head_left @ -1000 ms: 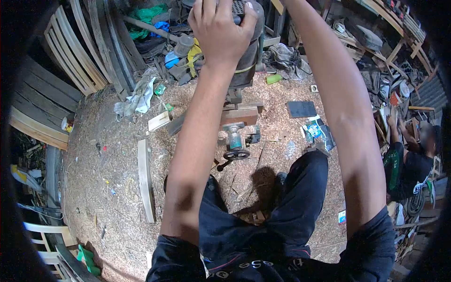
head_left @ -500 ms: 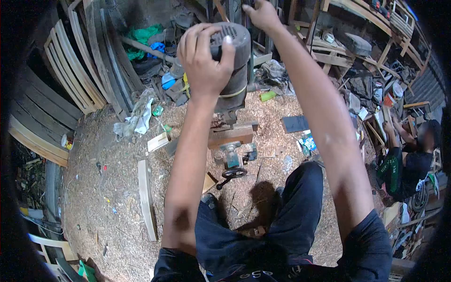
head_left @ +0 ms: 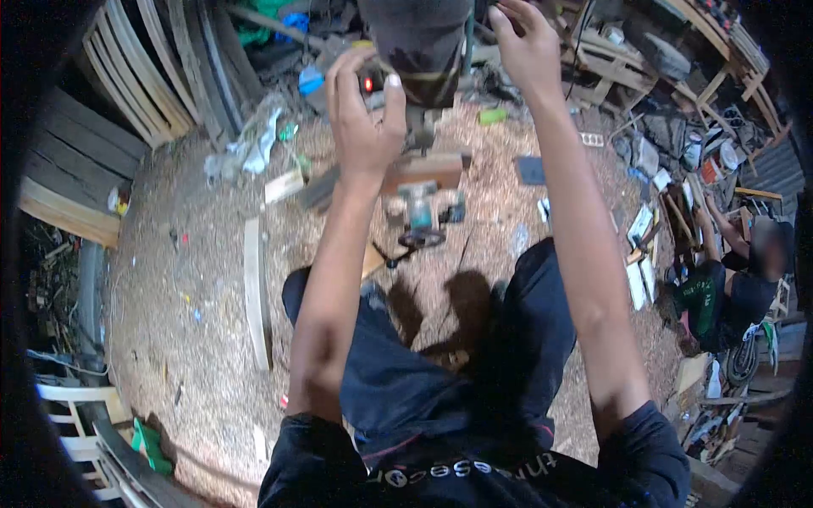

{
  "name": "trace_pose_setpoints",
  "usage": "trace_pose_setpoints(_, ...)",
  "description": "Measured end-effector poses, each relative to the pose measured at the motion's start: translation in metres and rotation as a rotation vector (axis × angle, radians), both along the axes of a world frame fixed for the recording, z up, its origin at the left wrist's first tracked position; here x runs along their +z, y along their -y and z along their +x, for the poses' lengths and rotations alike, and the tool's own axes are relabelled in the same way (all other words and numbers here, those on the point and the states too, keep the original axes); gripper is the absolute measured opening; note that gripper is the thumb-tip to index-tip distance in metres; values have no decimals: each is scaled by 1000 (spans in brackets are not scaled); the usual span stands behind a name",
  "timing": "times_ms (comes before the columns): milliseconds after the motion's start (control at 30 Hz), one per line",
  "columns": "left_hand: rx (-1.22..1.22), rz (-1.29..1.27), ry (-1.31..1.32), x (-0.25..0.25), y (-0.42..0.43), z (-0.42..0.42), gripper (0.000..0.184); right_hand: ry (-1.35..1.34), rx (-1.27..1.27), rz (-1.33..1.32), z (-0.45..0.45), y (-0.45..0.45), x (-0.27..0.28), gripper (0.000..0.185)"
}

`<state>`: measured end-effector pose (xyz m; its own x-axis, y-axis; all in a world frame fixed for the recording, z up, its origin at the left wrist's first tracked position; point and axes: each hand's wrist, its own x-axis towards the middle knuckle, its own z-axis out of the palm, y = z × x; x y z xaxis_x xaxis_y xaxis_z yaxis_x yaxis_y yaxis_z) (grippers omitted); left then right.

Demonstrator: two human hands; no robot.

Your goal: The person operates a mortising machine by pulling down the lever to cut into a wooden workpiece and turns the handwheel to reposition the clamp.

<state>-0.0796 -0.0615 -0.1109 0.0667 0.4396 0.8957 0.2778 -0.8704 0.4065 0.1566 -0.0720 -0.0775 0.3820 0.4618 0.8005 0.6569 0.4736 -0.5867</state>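
Note:
A dark cylindrical motor housing of an upright workshop machine stands in front of me, its top cut off by the frame. My left hand is at its lower left side, thumb and fingers apart. A small red light glows between them. Whether the fingertips touch the housing is hard to see. To the right of the housing my right hand is raised, thumb apart from half-curled fingers, with nothing visible in it. Below, a wooden workpiece lies across the machine above a black handwheel.
Wood shavings cover the floor. A curved wooden piece lies at left, and curved slats lean against the wall. A co-worker sits at right among scrap wood. Cluttered timber fills the back right.
My left hand has come off the top of the motor housing and lowered to its side. My right hand has shifted right. The view has tilted, and the housing appears higher.

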Motion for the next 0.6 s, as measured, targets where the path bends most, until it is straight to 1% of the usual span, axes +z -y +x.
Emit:
trace_pose_setpoints(67, 14, -142, -44, -50, 21, -17, 35, -38, -74, -85, -35, 48, -39, 32)
trace_pose_setpoints(100, 38, -220, -93, -79, 29, -27, 34, -155, -43, -83, -45, 56, -74, 28)
trace_pose_setpoints(167, 69, -367, -145, -141, 39, -43, 32, -150, -62, -219, -65, 82, -134, 27)
trace_pose_setpoints(233, 86, -530, -202, -206, 51, -59, 33, -133, -66, -429, -73, 93, -218, 28)
trace_pose_setpoints(300, 110, -693, -287, -261, 61, -73, 34, -255, 86, -749, -89, 117, -266, 29)
trace_pose_setpoints(367, 102, -903, -394, -298, 69, -78, 37, -107, 10, -899, -95, 130, -339, 31)
trace_pose_setpoints(467, 74, -1140, -599, -316, 85, -79, 46, -216, -6, -975, -119, 136, -359, 34)
trace_pose_setpoints(500, 60, -1210, -677, -320, 90, -80, 50, -222, 17, -858, -121, 134, -382, 38)
trace_pose_setpoints(533, 62, -1208, -710, -342, 89, -81, 50, -172, 51, -878, -122, 136, -375, 40)
trace_pose_setpoints(567, 65, -1206, -742, -377, 87, -82, 51, -121, 86, -899, -123, 138, -359, 43)
trace_pose_setpoints(600, 66, -1207, -778, -380, 92, -83, 51, -74, 121, -922, -124, 142, -355, 46)
